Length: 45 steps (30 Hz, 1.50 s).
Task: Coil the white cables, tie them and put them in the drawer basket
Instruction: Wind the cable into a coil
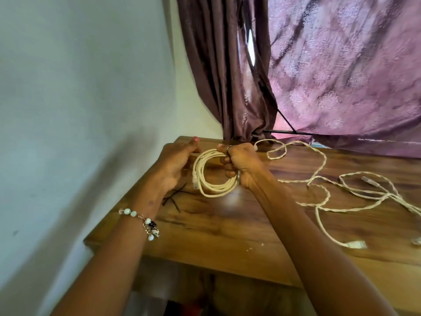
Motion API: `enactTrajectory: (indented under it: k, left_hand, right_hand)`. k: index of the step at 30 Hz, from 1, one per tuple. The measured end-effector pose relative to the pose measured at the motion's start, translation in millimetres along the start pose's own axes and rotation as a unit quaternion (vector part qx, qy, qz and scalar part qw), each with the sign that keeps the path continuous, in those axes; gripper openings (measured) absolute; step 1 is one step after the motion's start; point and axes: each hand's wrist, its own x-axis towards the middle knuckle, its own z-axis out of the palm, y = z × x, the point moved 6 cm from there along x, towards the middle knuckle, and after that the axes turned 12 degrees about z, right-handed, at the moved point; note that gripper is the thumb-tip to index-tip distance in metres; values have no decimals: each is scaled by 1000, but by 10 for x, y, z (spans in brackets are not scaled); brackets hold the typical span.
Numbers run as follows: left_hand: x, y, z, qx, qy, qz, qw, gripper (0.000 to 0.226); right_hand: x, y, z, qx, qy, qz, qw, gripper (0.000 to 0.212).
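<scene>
Cream-white coiled cable (pixel 213 179), brown wood-grained table (pixel 227 224), purple floral-patterned curtain (pixel 341 76), pale wall (pixel 79 87).

One coiled cable (pixel 214 176); two loose cables (pixel 319 190); several black ties (pixel 175 197).

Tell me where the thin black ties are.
In the head view, the thin black ties lie on the wooden tabletop near its left edge, just under the left hand, left of the coiled white cable.
</scene>
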Motion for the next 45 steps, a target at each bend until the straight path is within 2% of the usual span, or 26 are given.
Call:
enactTrajectory:
  k: [2, 4, 6, 8, 14, 20, 23, 27, 29, 31, 34, 38, 39, 41, 45]
  left_hand:
    - [-9, -21, -323, 118, 39, 42, 991, 19]
    - [-35, -54, -602, 257, 51, 74, 962, 11]
    - [-78, -112, -777, 374, 26, 85, 923, 8]
    - [-81, -235, -845, 447, -16, 79, 891, 10]
    - [-53, -440, -683, 507, -42, 83, 857, 13]
    - [46, -470, -512, 631, -59, 77, 770, 27]
    - [97, -457, -432, 676, -105, 77, 726, 23]
    - [138, -525, -433, 681, -175, 62, 708, 30]
    - [162, -541, -484, 670, -189, 53, 716, 33]
    - [183, -517, -510, 637, -186, 65, 746, 36]
    - [215, -464, -535, 528, -154, 99, 829, 31]
    - [201, -370, -559, 345, -70, 111, 930, 3]
    - [193, -356, -570, 293, -49, 102, 949, 7]
    - [187, -343, -576, 216, -28, 77, 973, 14]
    - [173, -280, -486, 123, -28, 50, 991, 12]
  right_hand:
    - [13, 61, 42, -9, 9, 6, 1000, 29]
    - [33, 88, 46, -10, 16, 4, 1000, 26]
    - [63, 103, 25, -16, 29, -2, 999, 26]
    - [89, 111, 10, -20, 41, -11, 999, 25]
    - [139, 196, -42, -20, 64, 1, 998, 30]
    - [169, 227, -122, -8, 70, 11, 997, 35]
    - [183, 221, -140, -2, 67, 15, 998, 34]
    - [182, 223, -142, -7, 60, 17, 998, 30]
    - [181, 227, -146, -9, 55, 20, 998, 30]
    - [183, 220, -155, -11, 54, 19, 998, 29]
    - [182, 199, -151, -17, 59, 16, 998, 29]
    - [175, 181, -118, -26, 64, 9, 998, 29]
    - [176, 184, -116, -29, 66, 8, 997, 29]
    - [182, 190, -130, -29, 67, 8, 997, 28]
    - [183, 157, -211, -16, 68, 6, 998, 29]
